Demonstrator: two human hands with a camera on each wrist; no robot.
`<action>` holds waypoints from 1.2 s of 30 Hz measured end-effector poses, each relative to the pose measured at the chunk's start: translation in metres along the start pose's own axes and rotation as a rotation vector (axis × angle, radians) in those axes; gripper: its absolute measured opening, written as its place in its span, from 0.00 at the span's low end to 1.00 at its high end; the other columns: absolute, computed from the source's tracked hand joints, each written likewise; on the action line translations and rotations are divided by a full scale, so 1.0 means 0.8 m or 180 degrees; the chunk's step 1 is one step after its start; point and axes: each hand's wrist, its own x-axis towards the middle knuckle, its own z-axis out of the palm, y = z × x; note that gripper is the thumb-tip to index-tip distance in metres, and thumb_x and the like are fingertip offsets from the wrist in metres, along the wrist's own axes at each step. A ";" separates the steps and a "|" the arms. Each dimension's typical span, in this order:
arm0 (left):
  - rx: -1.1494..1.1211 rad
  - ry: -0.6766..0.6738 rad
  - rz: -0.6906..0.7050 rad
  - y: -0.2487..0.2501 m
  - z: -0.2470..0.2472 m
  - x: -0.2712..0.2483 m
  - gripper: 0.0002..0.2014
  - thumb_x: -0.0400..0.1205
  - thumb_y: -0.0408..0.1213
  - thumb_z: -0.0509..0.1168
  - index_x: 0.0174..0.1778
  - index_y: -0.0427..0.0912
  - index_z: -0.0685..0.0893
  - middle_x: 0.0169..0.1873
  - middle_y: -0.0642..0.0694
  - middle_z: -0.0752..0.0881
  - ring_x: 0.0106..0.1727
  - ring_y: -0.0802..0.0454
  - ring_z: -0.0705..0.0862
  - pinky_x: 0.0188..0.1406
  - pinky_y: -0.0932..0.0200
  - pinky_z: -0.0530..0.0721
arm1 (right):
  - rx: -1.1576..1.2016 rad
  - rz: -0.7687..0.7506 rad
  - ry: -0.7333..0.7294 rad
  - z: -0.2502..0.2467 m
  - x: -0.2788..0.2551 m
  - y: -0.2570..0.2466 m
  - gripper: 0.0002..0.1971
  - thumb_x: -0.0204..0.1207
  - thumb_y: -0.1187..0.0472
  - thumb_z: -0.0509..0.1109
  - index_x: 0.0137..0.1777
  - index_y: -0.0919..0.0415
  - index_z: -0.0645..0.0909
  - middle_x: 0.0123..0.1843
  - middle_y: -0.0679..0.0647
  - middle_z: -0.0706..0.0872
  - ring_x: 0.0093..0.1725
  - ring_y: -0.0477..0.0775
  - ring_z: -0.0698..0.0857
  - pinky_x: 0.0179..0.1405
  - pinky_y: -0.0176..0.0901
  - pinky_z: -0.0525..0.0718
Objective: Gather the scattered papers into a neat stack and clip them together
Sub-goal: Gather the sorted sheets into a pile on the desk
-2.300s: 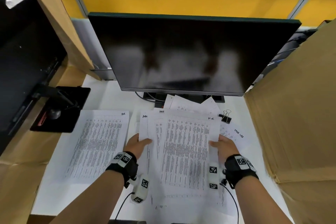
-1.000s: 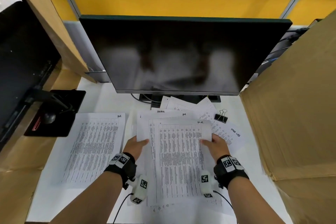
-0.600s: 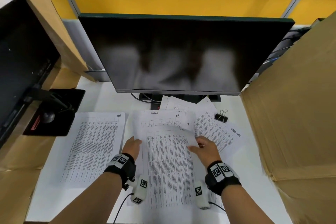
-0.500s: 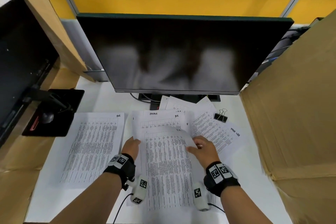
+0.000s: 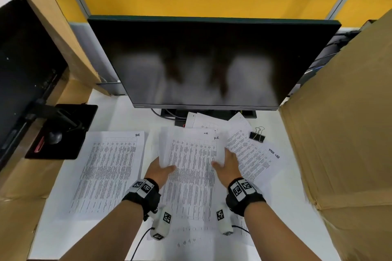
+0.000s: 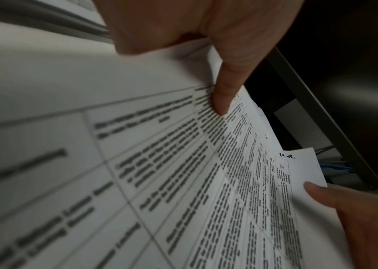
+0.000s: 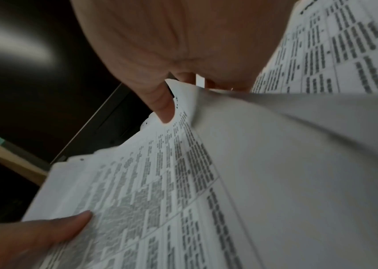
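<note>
A stack of printed papers (image 5: 192, 165) lies in the middle of the white desk (image 5: 275, 207), its far end raised. My left hand (image 5: 160, 170) grips its left edge and my right hand (image 5: 226, 165) its right edge. In the left wrist view my left thumb (image 6: 222, 98) lies on top of the papers (image 6: 206, 182), the fingers hidden beneath. The right wrist view shows my right thumb (image 7: 164, 107) on the top sheet (image 7: 160, 182). One loose sheet (image 5: 108, 171) lies to the left and several sheets (image 5: 252, 154) fan out to the right. A black binder clip (image 5: 257, 134) sits beyond those.
A dark monitor (image 5: 207, 63) stands close behind the papers, its stand partly covered by sheets. A tall cardboard box (image 5: 343, 133) walls the right side. More cardboard and a black stand base (image 5: 63, 131) sit on the left.
The right hand slid inward and the top sheet bowed. Both hands now grip the stack's sides again, with its far end lifted and a little farther from me.
</note>
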 end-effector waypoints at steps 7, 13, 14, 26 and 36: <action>-0.0724 -0.0013 0.0152 0.036 -0.030 -0.003 0.16 0.76 0.32 0.73 0.59 0.44 0.80 0.45 0.51 0.86 0.53 0.46 0.82 0.56 0.54 0.75 | 0.1534 0.0535 -0.0428 -0.051 -0.005 -0.019 0.35 0.66 0.64 0.82 0.73 0.57 0.74 0.65 0.53 0.86 0.62 0.56 0.85 0.67 0.59 0.80; -0.1092 0.0182 0.0567 0.084 -0.022 -0.034 0.10 0.77 0.35 0.72 0.42 0.55 0.78 0.42 0.54 0.84 0.46 0.53 0.81 0.55 0.55 0.74 | 0.1788 -0.0054 0.0014 -0.077 -0.025 -0.072 0.14 0.73 0.66 0.76 0.56 0.51 0.83 0.55 0.47 0.89 0.51 0.42 0.87 0.44 0.33 0.83; -0.1123 0.0213 0.0612 0.089 -0.020 -0.037 0.10 0.77 0.37 0.73 0.42 0.56 0.79 0.42 0.54 0.84 0.46 0.55 0.81 0.54 0.56 0.75 | 0.1959 -0.0159 0.0105 -0.082 -0.028 -0.081 0.13 0.73 0.66 0.76 0.54 0.50 0.83 0.52 0.46 0.89 0.50 0.41 0.86 0.41 0.31 0.83; -0.1187 0.0306 0.0698 0.098 -0.008 -0.057 0.27 0.68 0.42 0.80 0.55 0.42 0.73 0.48 0.54 0.82 0.55 0.56 0.81 0.62 0.58 0.73 | 0.2235 -0.0357 0.0266 -0.099 -0.048 -0.092 0.15 0.65 0.66 0.82 0.45 0.50 0.83 0.43 0.41 0.88 0.44 0.40 0.86 0.37 0.30 0.81; -0.0677 -0.0071 0.0722 0.078 0.007 -0.041 0.13 0.74 0.32 0.75 0.51 0.47 0.83 0.45 0.54 0.87 0.45 0.63 0.84 0.36 0.71 0.77 | 0.1627 0.0063 0.0144 -0.089 -0.041 -0.057 0.09 0.69 0.59 0.80 0.42 0.50 0.81 0.43 0.46 0.86 0.45 0.48 0.85 0.42 0.42 0.82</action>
